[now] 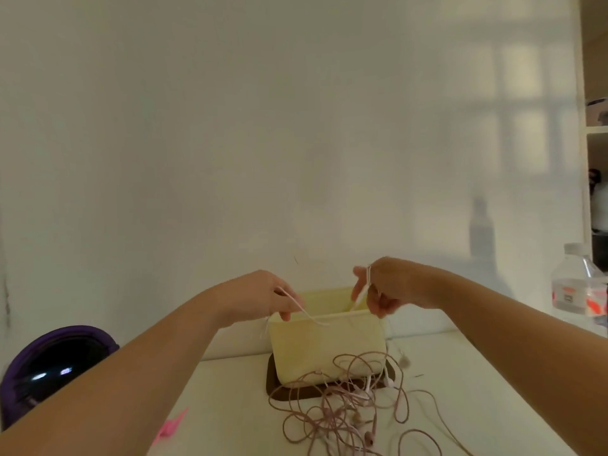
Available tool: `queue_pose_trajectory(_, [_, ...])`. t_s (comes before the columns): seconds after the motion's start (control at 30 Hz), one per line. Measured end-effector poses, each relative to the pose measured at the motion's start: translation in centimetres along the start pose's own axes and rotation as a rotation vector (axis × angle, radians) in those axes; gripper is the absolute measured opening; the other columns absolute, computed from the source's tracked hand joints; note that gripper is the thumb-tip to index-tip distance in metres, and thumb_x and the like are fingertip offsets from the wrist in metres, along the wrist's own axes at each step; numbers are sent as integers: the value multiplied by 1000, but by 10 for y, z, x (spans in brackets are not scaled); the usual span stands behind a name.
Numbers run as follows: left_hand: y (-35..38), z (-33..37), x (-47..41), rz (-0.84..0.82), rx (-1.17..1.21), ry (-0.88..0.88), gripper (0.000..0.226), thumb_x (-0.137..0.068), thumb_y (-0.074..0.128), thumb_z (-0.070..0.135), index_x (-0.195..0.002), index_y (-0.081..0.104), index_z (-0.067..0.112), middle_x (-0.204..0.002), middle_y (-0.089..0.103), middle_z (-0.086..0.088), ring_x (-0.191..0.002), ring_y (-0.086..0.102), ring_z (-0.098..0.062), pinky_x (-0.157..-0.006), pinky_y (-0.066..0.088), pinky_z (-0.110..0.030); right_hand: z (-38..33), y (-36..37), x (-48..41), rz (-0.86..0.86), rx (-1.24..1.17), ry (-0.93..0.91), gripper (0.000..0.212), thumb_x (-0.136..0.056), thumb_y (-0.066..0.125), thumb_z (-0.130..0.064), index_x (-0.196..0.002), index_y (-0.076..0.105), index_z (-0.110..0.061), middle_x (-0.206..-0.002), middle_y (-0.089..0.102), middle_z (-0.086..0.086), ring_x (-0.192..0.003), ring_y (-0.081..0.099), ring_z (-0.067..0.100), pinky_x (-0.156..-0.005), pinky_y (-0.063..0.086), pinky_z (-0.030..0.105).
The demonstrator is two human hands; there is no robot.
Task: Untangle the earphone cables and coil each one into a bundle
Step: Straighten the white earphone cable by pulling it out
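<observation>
Pink cable tangle lay near, before yellow box. Left hand and right hand pinched pale cable taut above box. Untangling step; next, likely work it free, coil.

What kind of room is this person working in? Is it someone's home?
Probably a home or a small office, though that is a guess. A plain white table stands against a bare wall, with a water bottle on it, open shelves to the right, and a dark helmet at the left.

Cable tangle before box; box on mat; bottle right.
</observation>
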State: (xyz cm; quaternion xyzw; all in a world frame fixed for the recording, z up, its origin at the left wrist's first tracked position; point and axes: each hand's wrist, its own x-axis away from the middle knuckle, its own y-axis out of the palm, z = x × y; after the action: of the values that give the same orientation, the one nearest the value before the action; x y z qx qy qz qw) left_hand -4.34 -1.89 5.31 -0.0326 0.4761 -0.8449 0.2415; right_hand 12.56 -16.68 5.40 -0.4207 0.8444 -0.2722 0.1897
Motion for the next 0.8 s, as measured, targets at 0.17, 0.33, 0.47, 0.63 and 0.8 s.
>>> queue_pose_trajectory(0.17, [5,6,-6,562,345,122,21,-95,50,16,-85,64,29,-77,61,5,-60,51,-9,-63,44,-20,5,-1,-3,801,122,-569,36,-103,33,-22,-105,66,-8,-110,58,0,-117,48,16,-93,30,19])
queue_pose_trajectory(0.33, [0,18,-5,907,574,347,33,-102,32,11,-94,59,28,-72,50,9,-63,66,-2,-68,50,-18,15,-1,-15,897,427,-792,51,-98,25,-34,-99,69,-10,-122,63,9,-141,28,29,-114,18,39])
queue_pose_trajectory(0.47, [-9,31,-1,1103,730,424,36,-102,27,10,-92,56,29,-65,51,11,-87,70,-8,-88,52,-31,16,-11,-13,981,554,-753,52,-97,21,-33,-97,69,-13,-121,63,8,-142,25,31,-117,1,46])
queue_pose_trajectory(0.63, [-14,31,1,1259,544,411,29,-100,33,12,-101,58,26,-107,55,7,-103,55,8,-94,44,-17,14,-15,-6,655,879,-357,47,-100,24,-33,-86,66,-19,-89,68,1,-117,52,21,-117,-1,45])
queue_pose_trajectory(0.8, [11,23,1,1140,104,533,29,-99,36,8,-111,62,17,-126,34,6,-122,34,1,-97,32,-8,16,-7,-7,377,877,-83,31,-92,42,-30,-67,57,-20,-63,58,-7,-72,53,11,-103,24,42])
